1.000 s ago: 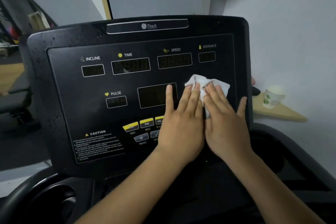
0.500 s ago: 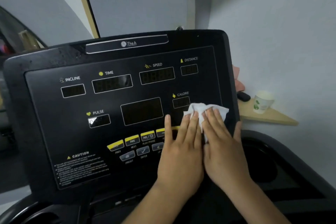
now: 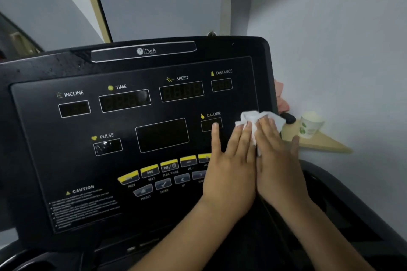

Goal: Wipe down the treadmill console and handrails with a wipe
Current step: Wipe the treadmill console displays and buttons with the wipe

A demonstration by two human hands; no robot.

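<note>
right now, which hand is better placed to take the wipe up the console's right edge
Right. The right hand lies flat on most of the white wipe, beside the console right edge. The left hand sits further in, fingertips at the wipe's left part, thumb by the CALORIE window.

The black treadmill console (image 3: 132, 68) slopes up toward the wall. Its face is printed with INCLINE, TIME, SPEED, DISTANCE, CALORIE and PULSE windows above 2 rows of buttons. A crumpled white wipe (image 3: 253, 117) lies on its right side, just beside the CALORIE window and reaching the right edge. 2 hands lie flat on the face, side by side: the left hand (image 3: 229, 167) touches the wipe's left part with straight fingers, and the right hand (image 3: 279, 160) presses on the wipe. Beyond the right edge, a wooden corner shelf (image 3: 323, 144) carries a white paper cup (image 3: 309, 126) with green marks and a small dark object (image 3: 289, 118), perhaps a remote
</note>
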